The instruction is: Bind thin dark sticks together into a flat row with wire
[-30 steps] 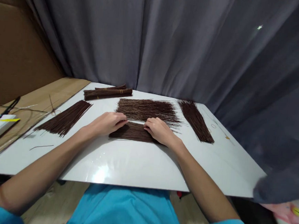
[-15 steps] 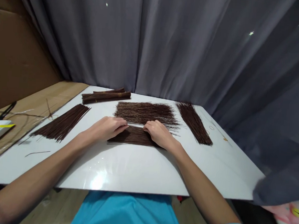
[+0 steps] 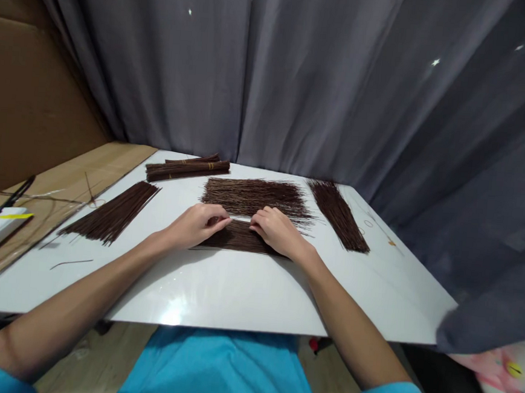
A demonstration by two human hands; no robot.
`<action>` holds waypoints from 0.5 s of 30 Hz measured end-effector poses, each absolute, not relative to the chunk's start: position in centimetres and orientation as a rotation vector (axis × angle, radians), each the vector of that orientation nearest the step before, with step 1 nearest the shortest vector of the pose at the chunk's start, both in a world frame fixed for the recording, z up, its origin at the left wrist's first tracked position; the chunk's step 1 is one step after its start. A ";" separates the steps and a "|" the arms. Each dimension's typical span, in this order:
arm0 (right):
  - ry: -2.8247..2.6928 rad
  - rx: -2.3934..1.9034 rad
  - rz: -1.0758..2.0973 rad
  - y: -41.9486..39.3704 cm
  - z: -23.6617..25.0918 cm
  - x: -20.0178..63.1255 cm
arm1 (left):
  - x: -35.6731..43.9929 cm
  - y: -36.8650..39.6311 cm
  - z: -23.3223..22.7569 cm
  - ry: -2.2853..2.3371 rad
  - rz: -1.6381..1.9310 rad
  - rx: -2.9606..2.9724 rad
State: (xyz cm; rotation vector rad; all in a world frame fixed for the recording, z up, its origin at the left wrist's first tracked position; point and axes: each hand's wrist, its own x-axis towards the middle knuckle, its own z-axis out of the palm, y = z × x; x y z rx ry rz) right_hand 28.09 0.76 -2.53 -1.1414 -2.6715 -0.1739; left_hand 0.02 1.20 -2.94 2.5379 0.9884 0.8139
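Note:
A flat layer of thin dark brown sticks lies crosswise on the white table in front of me. My left hand is above its left part, thumb and forefinger closed in a pinch at the far edge. Over the right part, my right hand has its fingers curled together at that same edge. Whatever the fingertips pinch is too thin to make out. Just beyond the hands, a wider spread of brown twigs with ragged ends lies parallel to the layer.
Fanned stick bundles lie to the left and right. Tied bundles rest at the back left. A loose stick and small rings are on the table. Cardboard stands left; a grey curtain hangs behind.
My left hand has shifted slightly right, and its thumb and forefinger now form a rounder pinch. My right hand stays nearly in place. The whole view has moved a little.

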 end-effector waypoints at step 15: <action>-2.722 -1.118 -0.215 0.8 -3.1 28.0 | -0.5 1.5 -2.9 1.053 0.811 2.559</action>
